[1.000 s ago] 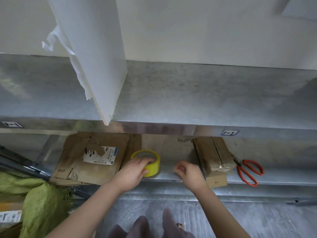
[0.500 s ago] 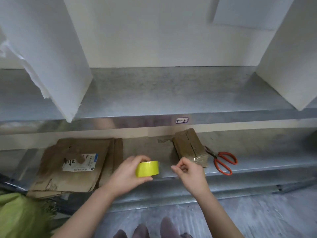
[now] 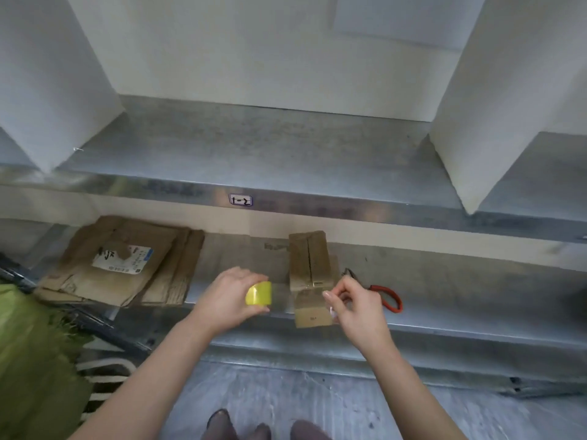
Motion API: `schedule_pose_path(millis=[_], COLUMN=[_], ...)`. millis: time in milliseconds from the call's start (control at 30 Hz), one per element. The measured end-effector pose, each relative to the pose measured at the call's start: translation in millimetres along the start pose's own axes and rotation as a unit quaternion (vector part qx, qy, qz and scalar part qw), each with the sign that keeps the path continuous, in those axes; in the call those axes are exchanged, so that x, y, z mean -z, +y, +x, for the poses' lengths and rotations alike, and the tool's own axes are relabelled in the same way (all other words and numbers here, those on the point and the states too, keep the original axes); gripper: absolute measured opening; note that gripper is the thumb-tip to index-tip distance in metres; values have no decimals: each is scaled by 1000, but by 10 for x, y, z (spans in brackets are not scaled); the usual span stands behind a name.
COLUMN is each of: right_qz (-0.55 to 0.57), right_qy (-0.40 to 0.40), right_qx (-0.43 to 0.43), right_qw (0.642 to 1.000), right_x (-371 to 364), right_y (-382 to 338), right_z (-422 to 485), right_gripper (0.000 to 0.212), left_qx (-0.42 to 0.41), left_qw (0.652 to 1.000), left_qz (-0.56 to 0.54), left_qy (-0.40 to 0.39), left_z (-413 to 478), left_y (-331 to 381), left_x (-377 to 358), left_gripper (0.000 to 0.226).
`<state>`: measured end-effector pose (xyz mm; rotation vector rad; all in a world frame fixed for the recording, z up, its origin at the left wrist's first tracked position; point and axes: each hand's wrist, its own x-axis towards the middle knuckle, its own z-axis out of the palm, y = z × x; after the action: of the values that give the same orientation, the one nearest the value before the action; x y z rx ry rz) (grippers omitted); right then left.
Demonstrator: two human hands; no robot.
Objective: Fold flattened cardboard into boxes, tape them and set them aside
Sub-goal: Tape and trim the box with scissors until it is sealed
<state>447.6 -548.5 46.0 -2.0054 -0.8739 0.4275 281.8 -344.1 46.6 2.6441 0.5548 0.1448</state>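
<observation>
My left hand (image 3: 227,298) grips a yellow roll of tape (image 3: 259,293) above the front edge of the lower metal shelf (image 3: 476,315). My right hand (image 3: 357,308) is a little to the right of the roll, with thumb and fingers pinched together; whether a clear tape end lies between them is too faint to tell. Just behind my right hand stands a small folded cardboard box (image 3: 309,265) with a seam along its top and one flap hanging over the shelf edge. A pile of flattened cardboard (image 3: 127,262) with a white label lies at the left of the same shelf.
Orange-handled scissors (image 3: 386,296) lie on the shelf right of the box. An upper metal shelf (image 3: 254,154) with white dividers (image 3: 47,74) overhangs the work area. A green bag (image 3: 28,360) sits on the floor at the left. My feet (image 3: 263,427) show at the bottom.
My left hand lifted the yellow tape roll off the shelf and turned it on edge. My right hand rose from the shelf and pinched beside the roll, then drew rightward.
</observation>
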Motion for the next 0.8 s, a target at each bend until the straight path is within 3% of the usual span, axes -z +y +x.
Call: schedule_pose_path(millis=[133, 333, 567, 800], right_qz=[14, 52, 72, 72], right_qy=[-45, -47, -113, -111], right_qx=[-17, -61, -91, -129], right_qw=[999, 996, 987, 983], right_x=[176, 431, 413, 435], right_y=[124, 237, 197, 348], right_z=[81, 325, 365, 462], right_gripper=[21, 19, 19, 18], left_qx=[45, 90, 121, 114], left_qw=[998, 986, 992, 993], left_qz=[-33, -129, -35, 1], left_qy=[-10, -47, 20, -6], left_z=[-55, -100, 112, 268], left_y=[155, 362, 260, 291], left_x=[-20, 38, -21, -92], left_gripper=[67, 52, 56, 57])
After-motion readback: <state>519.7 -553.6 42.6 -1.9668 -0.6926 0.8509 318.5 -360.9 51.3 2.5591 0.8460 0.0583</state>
